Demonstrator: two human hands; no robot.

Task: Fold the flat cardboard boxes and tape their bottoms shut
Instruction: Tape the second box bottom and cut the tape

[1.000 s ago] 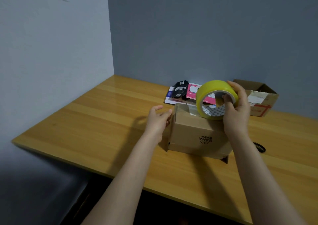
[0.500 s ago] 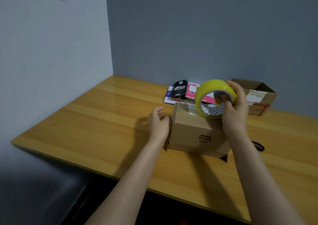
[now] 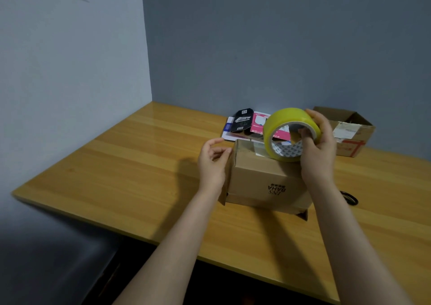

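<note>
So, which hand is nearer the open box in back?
Right. The right hand, gripping the tape roll, is beside the open box; the left hand is left of the nearer box.

Perhaps home office: wooden desk point(image 3: 144, 165), bare walls point(image 3: 70, 71)

Both hands bare. Left hand point(image 3: 213, 162), left of the tape roll point(image 3: 286, 118): bare wrist, bare left forearm point(image 3: 177, 246) down to the frame edge. Right hand point(image 3: 318, 151), right of the tape roll: same, bare wrist and right forearm point(image 3: 354, 239) (upper arms out of view, can't tell about sleeves).
</note>
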